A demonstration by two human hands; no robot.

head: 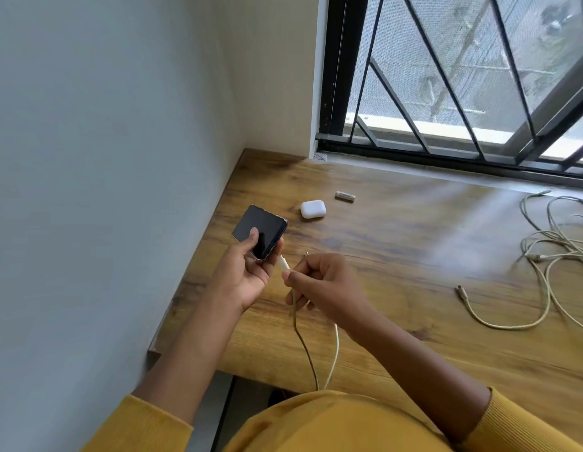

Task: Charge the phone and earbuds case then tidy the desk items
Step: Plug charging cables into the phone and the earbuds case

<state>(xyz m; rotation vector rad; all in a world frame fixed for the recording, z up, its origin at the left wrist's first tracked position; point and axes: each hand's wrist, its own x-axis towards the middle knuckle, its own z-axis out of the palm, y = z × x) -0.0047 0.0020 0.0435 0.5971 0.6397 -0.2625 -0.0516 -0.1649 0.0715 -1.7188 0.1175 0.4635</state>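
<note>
Over the desk's [397,256] left edge, the left hand [241,275] grips the phone [259,231], thumb laid across its dark screen; the phone's long axis runs from 5 o'clock up to 11 o'clock, its lower end pointing at the plug. Just right of it, the right hand [322,285] pinches the white cable [296,324] behind its plug, the tip at the phone's lower end, whether seated I cannot tell. So, by my reading, step 1 is under way and unfinished. At 1 o'clock from the phone the earbuds case [313,209] lies uncharged, a battery [344,196] beyond it. Far right, at 3 o'clock, loose cables [544,256] await tidying.
</note>
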